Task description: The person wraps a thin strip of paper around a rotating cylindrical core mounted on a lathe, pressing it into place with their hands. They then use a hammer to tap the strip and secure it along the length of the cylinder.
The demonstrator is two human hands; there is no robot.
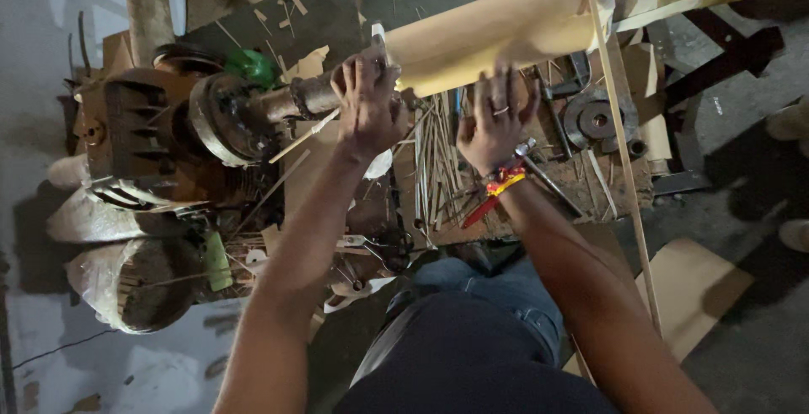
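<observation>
Two bare hands at work, seen from head cam looking down.

Item 1: left hand (366, 102), fingers wrapped over the junction where a rusty metal shaft (291, 100) meets the end of a long tan roll (489, 30); grip looks clenched on that end.

Item 2: right hand (495, 119), ring on one finger, red-yellow band at wrist; fingers spread and pressed against underside of the roll, not closed round it.

Item 3: the roll, lying horiz. across upper frame, running right from the shaft, w/ pale wrapping at far end.

Item 4: rusty motor-like machine (160, 127) at left, disc facing the shaft.

Item 5: thin wooden sticks (434, 157), loose bundle on cluttered surface betw. the hands.

Item 6: metal hand tools (552, 178) just beside right wrist.

Containers: sacks (139, 283) lower left, open mouth, contents dark, can't tell what. Green object (250, 66) behind machine, kind unclear.
</observation>
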